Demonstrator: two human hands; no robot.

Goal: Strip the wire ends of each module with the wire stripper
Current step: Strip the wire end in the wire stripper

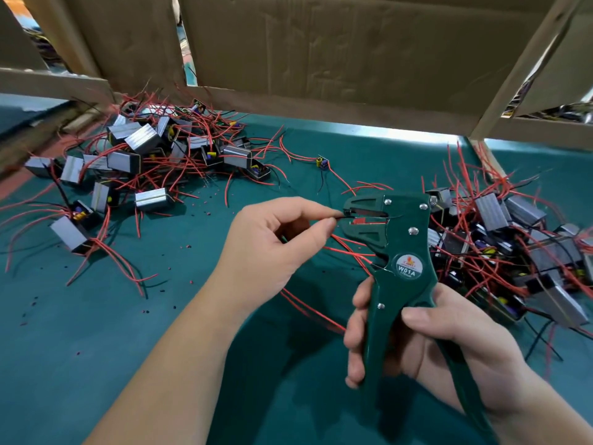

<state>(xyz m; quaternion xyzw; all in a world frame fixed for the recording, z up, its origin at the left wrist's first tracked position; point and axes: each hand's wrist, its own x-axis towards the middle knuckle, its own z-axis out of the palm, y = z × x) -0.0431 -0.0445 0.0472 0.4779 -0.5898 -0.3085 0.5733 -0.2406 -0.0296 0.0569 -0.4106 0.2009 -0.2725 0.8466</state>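
Observation:
My right hand grips the handles of a dark green wire stripper, held upright with its jaws pointing left. My left hand pinches a thin black wire between thumb and forefinger, and the wire's end sits in the stripper's jaws. Red wires trail below my left hand toward the right. The module these wires belong to is hidden behind my hands and the tool.
A pile of grey modules with red wires lies at the back left of the green table. Another pile of modules sits at the right. A small bare circuit board lies mid-table. Cardboard walls stand behind. Insulation bits dot the mat.

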